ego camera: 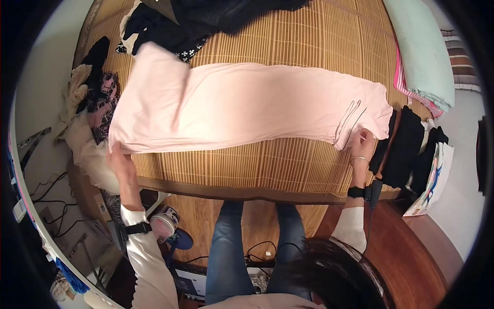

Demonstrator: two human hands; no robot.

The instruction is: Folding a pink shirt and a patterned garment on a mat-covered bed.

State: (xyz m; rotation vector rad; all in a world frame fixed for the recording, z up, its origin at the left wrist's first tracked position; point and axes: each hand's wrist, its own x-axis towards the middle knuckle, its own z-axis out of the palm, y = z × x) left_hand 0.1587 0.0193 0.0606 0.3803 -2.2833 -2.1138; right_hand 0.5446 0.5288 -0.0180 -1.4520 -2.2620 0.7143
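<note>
A long pale pink garment (247, 102) lies stretched sideways across a bamboo mat (239, 170), a narrow strip with its left part doubled over. Its upper left flap is blurred and stands up from the rest. My left hand (121, 162) grips the lower left corner, with the fingertips partly hidden by the cloth. At the right end, my right hand (362, 143) pinches the fabric beside a band with thin dark trim lines, which looks like a sleeve edge. A bracelet circles my right wrist, and dark straps are fastened around both forearms.
Dark clothes (185, 27) are heaped at the far left. A patterned garment (103, 104) and sheer cream fabric (88, 154) line the left edge. Folded black clothes (403, 146) stand at the right, below a pale green quilt (424, 54). A plastic bucket (165, 223) sits on the floor.
</note>
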